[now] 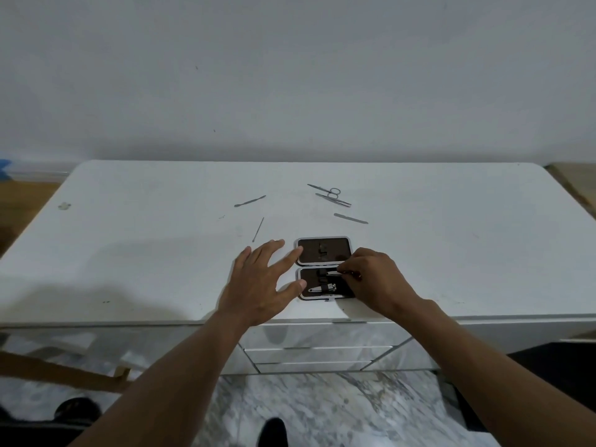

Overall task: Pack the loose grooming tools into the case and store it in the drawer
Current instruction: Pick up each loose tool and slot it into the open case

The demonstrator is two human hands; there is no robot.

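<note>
A view from a head camera looking down at a white table [129, 253] set against a plain pale wall. The landmark is a small dark-lined case [324, 267], lying open flat near the table's front edge, its two halves one behind the other. The left hand [258, 285] rests spread beside the case's left side, fingers [292, 254] open and holding nothing, with a fingertip and the thumb touching the case's left rim. The right hand [375, 279] is over the case's right side, its fingers pinched closed on a slim metal tool [332, 272] that lies across the near half. A nail clipper [324, 288] sits in that same half, closer to the front rim. The right hand hides the case's right edge.

Behind the case, well apart from it, loose tools lie on the bare tabletop: a thin pick [258, 229] to the left rear, a flat pusher [250, 201] further back left, small scissors [330, 192] straight behind crossing another slim tool, tweezers [333, 200] beside them, and a nail file [351, 218] to the right rear. These are small and hard to tell apart. Wide open surface lies on both sides of the case.

Below the front edge under the case, white drawers [319, 353] show closed. Marbled floor lies beneath; both forearms are cut off by the bottom of the frame
</note>
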